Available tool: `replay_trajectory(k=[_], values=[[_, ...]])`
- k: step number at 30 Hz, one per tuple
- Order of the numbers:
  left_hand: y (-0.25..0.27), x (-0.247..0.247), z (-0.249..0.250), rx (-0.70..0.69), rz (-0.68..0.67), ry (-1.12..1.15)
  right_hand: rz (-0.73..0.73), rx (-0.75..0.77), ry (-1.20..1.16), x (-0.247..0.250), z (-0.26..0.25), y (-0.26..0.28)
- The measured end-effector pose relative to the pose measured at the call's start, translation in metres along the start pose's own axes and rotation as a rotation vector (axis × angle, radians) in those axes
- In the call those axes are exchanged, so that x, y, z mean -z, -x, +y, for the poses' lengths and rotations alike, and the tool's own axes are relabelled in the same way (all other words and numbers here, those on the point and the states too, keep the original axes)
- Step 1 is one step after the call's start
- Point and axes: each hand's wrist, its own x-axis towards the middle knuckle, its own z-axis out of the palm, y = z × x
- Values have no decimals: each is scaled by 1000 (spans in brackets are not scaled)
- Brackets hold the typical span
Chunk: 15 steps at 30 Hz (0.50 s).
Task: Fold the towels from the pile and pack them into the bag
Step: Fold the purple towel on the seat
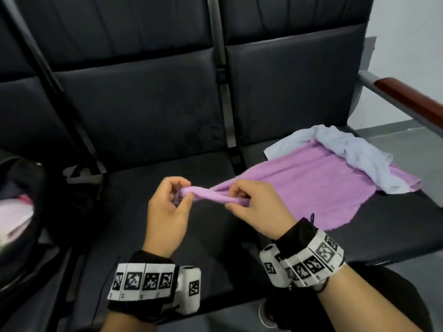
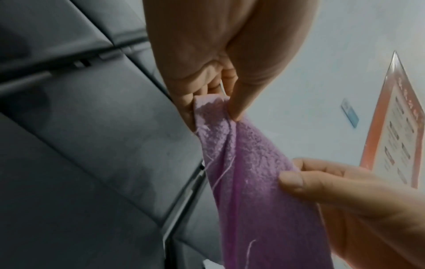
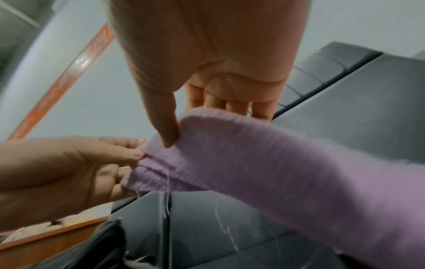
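A purple towel (image 1: 318, 178) lies spread on the right black seat, one bunched edge lifted toward the middle. My left hand (image 1: 178, 196) pinches the corner of that edge between thumb and fingers; the left wrist view shows the purple towel (image 2: 241, 163) caught there by my left hand (image 2: 214, 107). My right hand (image 1: 236, 196) grips the same edge just to the right, thumb over the towel (image 3: 264, 160) in the right wrist view, where my right hand (image 3: 184, 127) is. A white towel (image 1: 354, 154) lies crumpled on the purple one's far side. A black bag (image 1: 21, 202) stands open at the left.
Black seat backs (image 1: 143, 104) rise behind the seats. A metal armrest with a red-brown wooden top (image 1: 407, 97) borders the right seat. Pink fabric (image 1: 14, 216) shows inside the bag. Grey floor shows at the far right.
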Motion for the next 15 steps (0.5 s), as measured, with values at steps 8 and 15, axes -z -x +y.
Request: replay_trajectory(k=[8,15], values=[[45,129,-18,-39,241,-99,-174,12,12,-57,-49,15],[75,194,-52,103,439,-108,-74,-83,103,-89,-48,32]])
